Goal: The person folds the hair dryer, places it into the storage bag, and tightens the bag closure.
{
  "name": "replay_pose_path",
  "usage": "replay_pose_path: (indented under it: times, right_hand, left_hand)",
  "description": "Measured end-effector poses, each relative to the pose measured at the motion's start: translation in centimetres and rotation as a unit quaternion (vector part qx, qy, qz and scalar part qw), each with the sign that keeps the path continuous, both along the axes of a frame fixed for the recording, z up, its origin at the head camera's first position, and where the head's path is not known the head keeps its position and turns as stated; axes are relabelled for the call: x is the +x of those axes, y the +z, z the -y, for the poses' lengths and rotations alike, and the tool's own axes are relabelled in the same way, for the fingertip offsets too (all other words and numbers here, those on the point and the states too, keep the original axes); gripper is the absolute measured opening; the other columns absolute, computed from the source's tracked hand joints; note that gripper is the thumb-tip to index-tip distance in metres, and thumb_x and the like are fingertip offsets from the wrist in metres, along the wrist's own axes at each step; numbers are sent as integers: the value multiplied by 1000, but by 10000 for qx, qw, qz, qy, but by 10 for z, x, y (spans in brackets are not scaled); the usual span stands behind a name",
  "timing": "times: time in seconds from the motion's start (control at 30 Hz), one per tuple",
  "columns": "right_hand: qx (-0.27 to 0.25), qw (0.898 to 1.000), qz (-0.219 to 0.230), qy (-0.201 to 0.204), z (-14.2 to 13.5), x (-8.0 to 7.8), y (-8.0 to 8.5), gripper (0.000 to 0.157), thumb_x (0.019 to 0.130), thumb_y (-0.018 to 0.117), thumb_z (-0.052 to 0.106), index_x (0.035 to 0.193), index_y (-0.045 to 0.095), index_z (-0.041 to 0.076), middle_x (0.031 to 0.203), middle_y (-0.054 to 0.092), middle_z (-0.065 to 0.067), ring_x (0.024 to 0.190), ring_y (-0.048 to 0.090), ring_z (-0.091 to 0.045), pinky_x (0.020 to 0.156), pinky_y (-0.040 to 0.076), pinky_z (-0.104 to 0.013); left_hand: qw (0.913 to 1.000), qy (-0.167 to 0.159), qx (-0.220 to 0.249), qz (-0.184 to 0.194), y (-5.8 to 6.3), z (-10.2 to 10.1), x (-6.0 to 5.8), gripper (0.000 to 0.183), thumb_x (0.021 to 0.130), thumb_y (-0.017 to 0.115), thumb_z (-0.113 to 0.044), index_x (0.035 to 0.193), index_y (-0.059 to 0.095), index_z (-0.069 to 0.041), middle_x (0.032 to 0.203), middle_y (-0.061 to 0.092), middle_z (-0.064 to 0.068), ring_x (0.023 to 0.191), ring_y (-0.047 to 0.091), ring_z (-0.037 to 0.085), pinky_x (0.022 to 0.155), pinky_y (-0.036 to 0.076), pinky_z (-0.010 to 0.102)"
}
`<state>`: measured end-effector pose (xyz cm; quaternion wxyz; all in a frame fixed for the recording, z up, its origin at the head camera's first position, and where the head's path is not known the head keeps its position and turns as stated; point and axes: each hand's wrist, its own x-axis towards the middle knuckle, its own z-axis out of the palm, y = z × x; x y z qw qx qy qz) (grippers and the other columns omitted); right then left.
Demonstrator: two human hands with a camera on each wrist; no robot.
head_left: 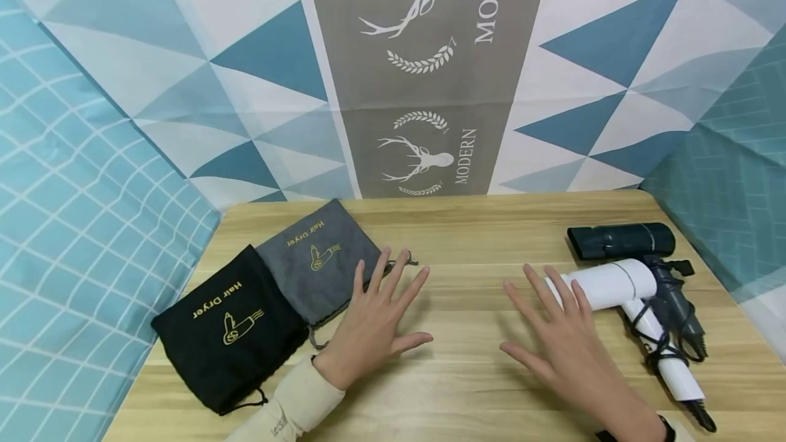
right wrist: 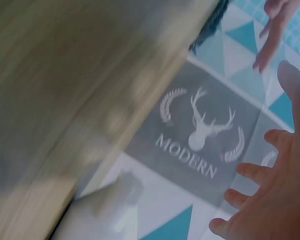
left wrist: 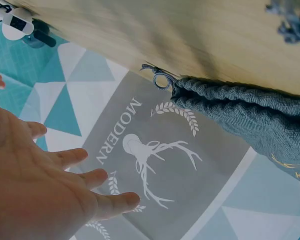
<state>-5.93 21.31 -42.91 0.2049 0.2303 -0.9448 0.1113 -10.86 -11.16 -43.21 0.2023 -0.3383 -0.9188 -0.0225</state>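
My left hand (head_left: 372,322) is spread with straight fingers, just right of a grey drawstring pouch (head_left: 319,258) printed "Hair Dryer". A black pouch (head_left: 230,329) with the same print overlaps it on the left. My right hand (head_left: 561,346), fingers also spread, is nearest to a white hair dryer (head_left: 614,283); its fingertips overlap the nozzle in the head view, and whether they touch cannot be told. Behind that lies a black hair dryer (head_left: 620,241), its handle partly hidden by the white one. In the left wrist view the grey pouch (left wrist: 259,125) shows its gathered mouth.
The wooden table (head_left: 467,237) carries everything. Patterned cloth (head_left: 424,94) with a deer print hangs behind its far edge, and blue checked cloth (head_left: 80,224) stands at the left. Dark cords (head_left: 660,343) wrap round the dryer handles at the right.
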Motion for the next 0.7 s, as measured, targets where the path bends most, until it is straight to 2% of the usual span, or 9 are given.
replay_pose_path:
  times: [0.23,0.43,0.57,0.7]
  right_hand:
    - [-291,9991,36,-308,-20,3,3,82,92,53,68,158,29,24,162,23,-14,151,7,-37,116,6,-64]
    - [-276,9982,67,-527,-28,9,3,83,92,55,66,158,28,23,163,21,-13,150,9,-39,115,6,-65]
    - [-565,9959,150,-696,-40,13,2,89,90,65,56,160,22,19,163,23,-13,148,14,-41,115,7,-66]
    - [-1213,9877,81,-986,-61,18,1,94,88,74,44,159,21,12,156,33,-22,144,22,-45,112,11,-69]
  left_hand:
    - [9999,-53,33,133,0,-3,1,98,84,56,-76,160,21,-26,166,6,12,152,3,37,111,15,71]
    - [9998,-108,7,175,3,-8,0,96,86,55,-75,160,20,-26,166,9,12,152,4,36,111,18,70]
    - [9981,-149,-26,602,7,-15,4,93,88,55,-71,160,17,-26,165,12,13,152,5,36,111,20,69]
    - [9916,-362,-118,1237,15,-26,18,89,93,51,-68,161,11,-27,165,11,13,151,9,38,111,20,69]
